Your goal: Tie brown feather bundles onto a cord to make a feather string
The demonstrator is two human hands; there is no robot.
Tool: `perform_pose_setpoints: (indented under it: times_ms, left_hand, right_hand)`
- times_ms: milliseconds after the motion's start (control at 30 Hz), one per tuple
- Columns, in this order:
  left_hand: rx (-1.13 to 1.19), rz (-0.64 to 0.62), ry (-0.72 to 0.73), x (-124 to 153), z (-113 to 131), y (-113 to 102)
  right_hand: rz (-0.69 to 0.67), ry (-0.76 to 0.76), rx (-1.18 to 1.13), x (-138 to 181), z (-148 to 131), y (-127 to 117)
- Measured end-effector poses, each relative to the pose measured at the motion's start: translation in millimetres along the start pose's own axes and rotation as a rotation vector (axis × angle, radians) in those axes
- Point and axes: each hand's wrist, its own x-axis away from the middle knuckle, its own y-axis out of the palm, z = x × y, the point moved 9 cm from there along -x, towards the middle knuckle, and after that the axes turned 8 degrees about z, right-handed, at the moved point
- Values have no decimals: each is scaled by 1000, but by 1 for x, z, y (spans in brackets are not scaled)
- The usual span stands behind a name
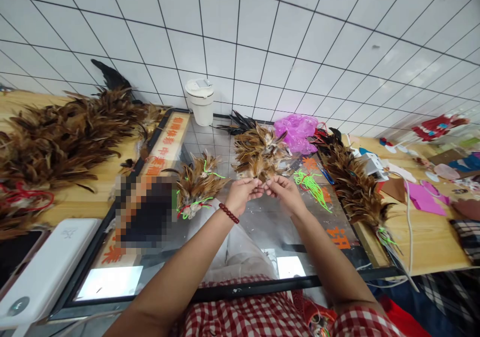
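Observation:
My left hand (pixel 242 193) and my right hand (pixel 284 191) meet over a glass-topped table (pixel 262 222), fingertips pinched together on the base of a small bunch of brown feathers (pixel 258 169). A red bead bracelet (pixel 228 213) sits on my left wrist. Behind the hands lies a loose heap of brown feathers (pixel 258 149). To the left lies a finished feather bundle (pixel 197 184) tied with green and red cord. Green cords (pixel 313 187) lie just right of my right hand.
A big pile of brown feathers (pixel 56 137) covers the wooden bench at left. A row of tied feathers (pixel 354 187) runs along the right. A white cup (pixel 201 102), a pink plastic bag (pixel 296 132), a white power bank (pixel 45 267) and felt scraps (pixel 423 197) lie around.

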Motion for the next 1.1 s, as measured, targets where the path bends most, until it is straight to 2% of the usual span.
perform_pose_setpoints:
  times_ms: [167, 333, 433, 567, 633, 700, 767, 833, 900, 1000, 1100]
  left_hand:
    - [-60, -73, -82, 4, -8, 8]
    - [-128, -135, -74, 5, -11, 12]
    - [-111, -88, 29, 1, -1, 7]
    - [1, 70, 190, -4, 19, -8]
    - [22, 108, 249, -4, 26, -12]
    - [36, 121, 287, -4, 31, -14]
    - [48, 130, 298, -4, 32, -16]
    - [65, 138, 290, -5, 31, -18]
    - [82, 140, 269, -5, 30, -18]
    - [86, 145, 250, -4, 28, -18]
    - [46, 125, 194, -3, 20, -12]
  right_hand:
    - [85, -144, 7, -1, -8, -6]
    - [55, -256, 144, -4, -9, -6]
    - [75, -392, 360, -2, -16, -9]
    - [51, -609, 860, 5, -19, 1]
    - [9, -652, 1032, 8, -14, 9]
    - [4, -657, 1069, 9, -12, 12]
    - [38, -630, 952, 8, -17, 9]
    - [91, -538, 693, 5, -22, -1]
    - [106, -373, 350, -1, -20, -10]
    - [50, -98, -92, -5, -9, -10]
    - [20, 66, -261, -4, 1, -5]
